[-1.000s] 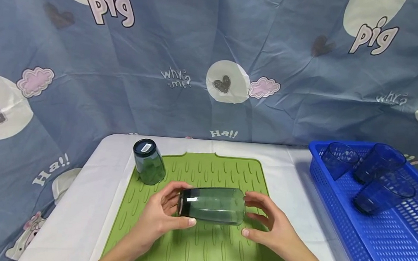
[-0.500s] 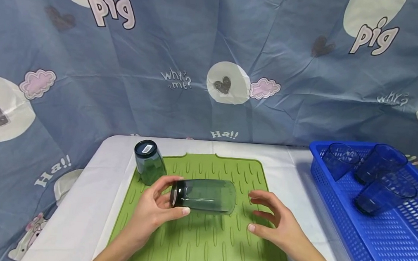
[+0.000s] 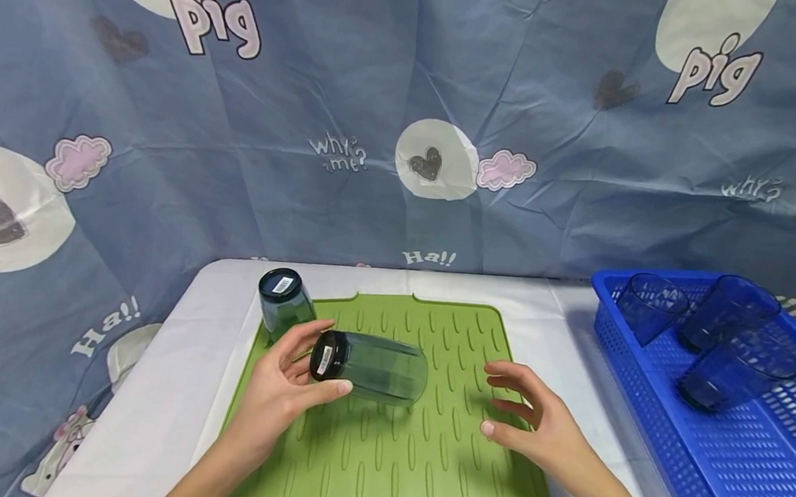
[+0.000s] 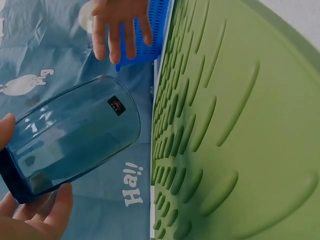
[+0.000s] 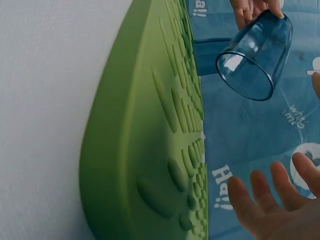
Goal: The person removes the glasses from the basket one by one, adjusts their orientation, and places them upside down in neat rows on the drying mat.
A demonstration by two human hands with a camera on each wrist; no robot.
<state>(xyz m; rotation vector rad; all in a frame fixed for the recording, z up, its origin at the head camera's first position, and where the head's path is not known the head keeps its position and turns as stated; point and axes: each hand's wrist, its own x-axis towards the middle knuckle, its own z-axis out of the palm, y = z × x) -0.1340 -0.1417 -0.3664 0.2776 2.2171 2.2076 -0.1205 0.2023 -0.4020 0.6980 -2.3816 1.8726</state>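
My left hand [image 3: 279,388] grips a clear greenish drinking glass [image 3: 380,369] round its dark base, holding it above the green ridged mat [image 3: 414,471]. The glass lies nearly sideways, with its mouth toward the right and a barcode label on its base. In the left wrist view, a small dark sticker shows on the wall of the held glass [image 4: 75,135]. My right hand [image 3: 532,418] hovers over the mat's right side, fingers loosely bent, apart from the glass and holding nothing. A second glass [image 3: 286,306] stands upside down at the mat's back left corner, partly hidden by the left hand.
On the right, a blue plastic basket [image 3: 645,428] contains several glasses, one of them a tumbler [image 3: 735,373] near its middle. White cloth [image 3: 169,347] covers the table under the mat. A blue printed curtain [image 3: 357,63] hangs behind.
The left hand has carried the glass leftward, tilting its base toward the camera. My right hand has drawn away from the glass's mouth to the right.
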